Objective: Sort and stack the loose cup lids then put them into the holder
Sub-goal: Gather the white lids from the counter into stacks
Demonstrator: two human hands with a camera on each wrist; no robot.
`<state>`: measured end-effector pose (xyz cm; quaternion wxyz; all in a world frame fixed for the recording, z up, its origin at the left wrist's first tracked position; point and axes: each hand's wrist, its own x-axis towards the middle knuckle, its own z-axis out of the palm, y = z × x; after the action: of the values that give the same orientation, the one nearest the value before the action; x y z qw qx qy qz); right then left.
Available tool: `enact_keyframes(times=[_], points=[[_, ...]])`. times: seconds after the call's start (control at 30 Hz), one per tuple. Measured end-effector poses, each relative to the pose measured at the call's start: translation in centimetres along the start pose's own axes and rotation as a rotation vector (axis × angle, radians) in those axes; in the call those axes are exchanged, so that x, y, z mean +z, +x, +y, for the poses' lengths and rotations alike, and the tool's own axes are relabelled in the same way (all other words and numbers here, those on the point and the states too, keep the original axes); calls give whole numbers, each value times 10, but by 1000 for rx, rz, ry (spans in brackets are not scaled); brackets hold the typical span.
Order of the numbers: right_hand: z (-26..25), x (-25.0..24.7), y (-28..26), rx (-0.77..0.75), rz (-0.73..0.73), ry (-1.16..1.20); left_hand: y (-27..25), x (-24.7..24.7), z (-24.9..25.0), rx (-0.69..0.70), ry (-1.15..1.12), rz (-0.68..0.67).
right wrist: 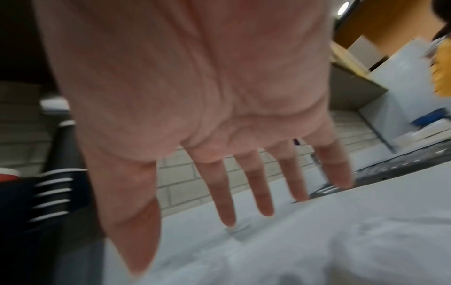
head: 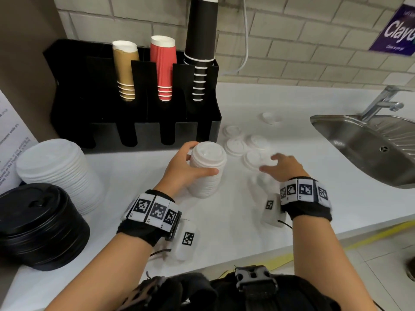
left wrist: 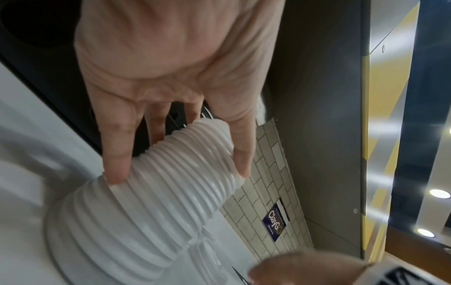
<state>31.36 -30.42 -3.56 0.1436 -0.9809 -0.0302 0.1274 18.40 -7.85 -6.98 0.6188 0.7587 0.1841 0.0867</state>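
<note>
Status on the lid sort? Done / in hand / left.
Done: many small white lids sit in one stack. In hand: left hand grips that stack; right hand is open over the loose lids. Left: about five loose lids on the counter; the holder shows cups but no lids yet.

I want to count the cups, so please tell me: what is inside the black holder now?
The black holder holds gold cups, red cups and black cups. Its walls cover their lower ends.
</note>
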Motion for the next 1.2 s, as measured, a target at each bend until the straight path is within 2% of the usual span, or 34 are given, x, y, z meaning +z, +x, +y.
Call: enact_keyframes(times=[0.1,0.23,0.47,0.57,0.63,0.77,0.87,1.03,1.2], points=[[21,1,1,111,-117,-154,0,0,0,-5,-3,1],[31,3,1,119,-96,-209,-1,1,0,-14,-10,9],[33,-2,2,126,-134,-122,-4,2,4,-30,-35,21],[29,-6,0,99,-74,-32,-6,1,5,-21,-46,24],[22,-10,-2,8,-31,129,-8,1,5,-5,-48,25],[-10,-10,-18,-321,-39,586,-10,1,4,14,-38,33],[-42,2,-30,-509,-57,748,-10,0,3,41,-28,46],[-75,24,-36,-661,61,746,-9,2,-1,49,-44,57],[-84,31,-35,-719,110,612,-9,2,-2,47,-47,62]])
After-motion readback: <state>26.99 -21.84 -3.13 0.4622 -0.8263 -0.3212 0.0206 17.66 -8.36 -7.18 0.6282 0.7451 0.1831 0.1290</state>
